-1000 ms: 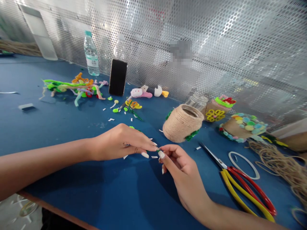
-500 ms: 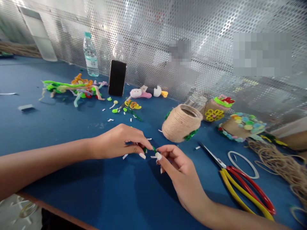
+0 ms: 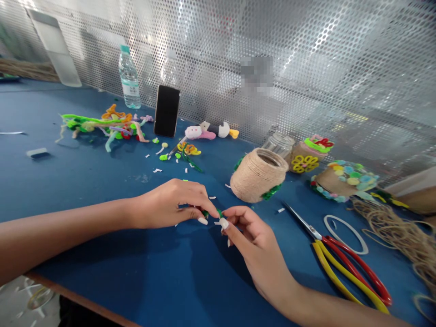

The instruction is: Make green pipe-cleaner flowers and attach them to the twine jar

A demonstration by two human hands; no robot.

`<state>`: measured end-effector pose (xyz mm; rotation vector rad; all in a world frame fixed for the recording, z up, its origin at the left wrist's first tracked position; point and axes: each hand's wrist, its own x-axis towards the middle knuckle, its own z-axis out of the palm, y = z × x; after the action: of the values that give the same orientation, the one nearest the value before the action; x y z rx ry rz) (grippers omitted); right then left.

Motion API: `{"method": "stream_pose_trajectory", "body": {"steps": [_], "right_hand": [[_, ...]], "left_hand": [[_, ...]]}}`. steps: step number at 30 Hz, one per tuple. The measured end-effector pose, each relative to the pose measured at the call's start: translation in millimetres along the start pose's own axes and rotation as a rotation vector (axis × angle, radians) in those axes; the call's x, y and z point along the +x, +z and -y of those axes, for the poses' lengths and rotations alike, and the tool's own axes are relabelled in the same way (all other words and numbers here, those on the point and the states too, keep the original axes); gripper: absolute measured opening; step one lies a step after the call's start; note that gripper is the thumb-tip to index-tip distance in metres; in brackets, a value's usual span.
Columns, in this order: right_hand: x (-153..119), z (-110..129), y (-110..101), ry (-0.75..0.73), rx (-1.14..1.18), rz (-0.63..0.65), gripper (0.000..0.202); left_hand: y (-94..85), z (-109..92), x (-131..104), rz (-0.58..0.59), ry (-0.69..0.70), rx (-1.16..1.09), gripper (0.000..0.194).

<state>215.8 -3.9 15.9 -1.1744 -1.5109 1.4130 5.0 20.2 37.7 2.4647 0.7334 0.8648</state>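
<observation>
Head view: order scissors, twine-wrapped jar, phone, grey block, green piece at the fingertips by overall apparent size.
1. Scissors
2. Twine-wrapped jar
3. Phone
4. Grey block
Green piece: partly hidden, so unranked.

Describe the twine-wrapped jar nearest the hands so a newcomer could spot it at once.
On the blue table, find the right hand, pinching a green strip. Just beyond that hand stands an open jar wound in beige twine. Unlike the bare glass jar behind it and the yellow-flowered jar nearby, it has dark green pieces on its sides.
</observation>
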Motion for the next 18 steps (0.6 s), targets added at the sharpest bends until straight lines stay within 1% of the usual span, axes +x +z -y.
{"method": "stream_pose_trajectory", "body": {"steps": [7,13,16,18], "right_hand": [[0,0,0,0.003,-0.026,0.018,0.013],[-2,2,-1,0.024,-0.069,0.038,0.016],[-2,3,-1,0.013,-0.1,0.051,0.018],[-2,4,-1,0.007,-0.121,0.065,0.018]], "left_hand": [[1.3,1,0,-0.028,-0.058,-0.082,0.021],[1.4,-4,-2,-0.08,-0.082,-0.125,0.026],[2.6,-7,-3,-0.131,-0.09,-0.122,0.029],[4.4,-9,-3,-0.175,-0.101,-0.123,0.027]]}}
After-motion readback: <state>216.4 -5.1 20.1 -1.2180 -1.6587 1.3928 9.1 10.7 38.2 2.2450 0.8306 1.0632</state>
